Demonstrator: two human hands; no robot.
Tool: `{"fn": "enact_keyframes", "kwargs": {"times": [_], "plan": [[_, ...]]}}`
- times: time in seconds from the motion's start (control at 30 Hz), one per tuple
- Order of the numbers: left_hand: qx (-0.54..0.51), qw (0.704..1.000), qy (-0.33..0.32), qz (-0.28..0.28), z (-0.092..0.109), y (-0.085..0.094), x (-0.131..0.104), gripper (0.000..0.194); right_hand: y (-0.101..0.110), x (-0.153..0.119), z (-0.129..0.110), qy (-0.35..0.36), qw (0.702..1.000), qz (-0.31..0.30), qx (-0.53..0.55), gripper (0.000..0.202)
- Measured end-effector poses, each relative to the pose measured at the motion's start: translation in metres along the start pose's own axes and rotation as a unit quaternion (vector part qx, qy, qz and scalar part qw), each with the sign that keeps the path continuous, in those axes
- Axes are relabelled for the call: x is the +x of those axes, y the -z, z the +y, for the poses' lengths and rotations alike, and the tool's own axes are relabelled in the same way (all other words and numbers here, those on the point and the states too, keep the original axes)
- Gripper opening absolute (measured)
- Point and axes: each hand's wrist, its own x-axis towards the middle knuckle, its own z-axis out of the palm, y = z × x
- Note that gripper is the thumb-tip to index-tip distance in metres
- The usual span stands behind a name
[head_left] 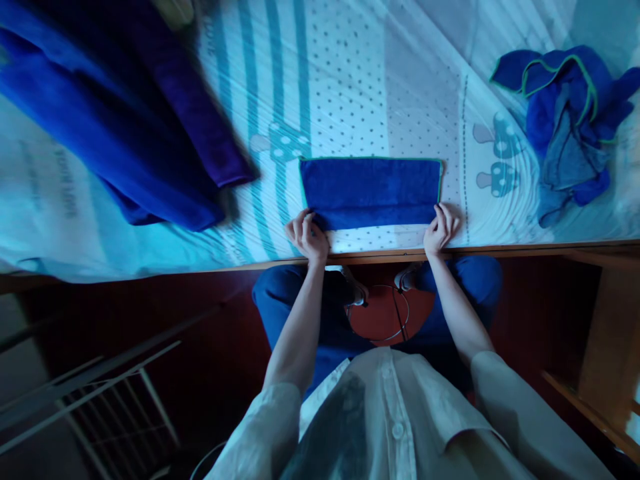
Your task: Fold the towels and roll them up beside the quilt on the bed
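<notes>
Two hands [309,237] [441,229] pinch a blue cloth [373,190] on the bed [350,120].

from the flat blue cloth [373,187], a hand could pass toward 12 o'clock over the patterned sheet [350,93]. at 10 o'clock the long blue garment [115,120] stands in the way, its purple sleeve [200,120] reaching closest; at 2 o'clock, the crumpled bundle [570,140] does. the wooden edge [530,251] and knees [483,277] crowd 5 to 7 o'clock.
</notes>
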Motion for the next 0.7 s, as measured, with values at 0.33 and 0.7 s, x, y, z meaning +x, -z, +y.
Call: {"fn": "enact_keyframes", "kwargs": {"times": [0.33, 0.7], "plan": [[0.009, 0.997, -0.026, -0.072, 0.004, 0.014, -0.003, 0.040, 0.009, 0.001, -0.002, 0.034, 0.999, -0.029, 0.023, 0.043], [0.020, 0.994, -0.028, -0.101, 0.008, 0.016, -0.001, 0.054, 0.015, 0.000, -0.004, 0.051, 0.998, -0.027, 0.027, 0.050]]}}
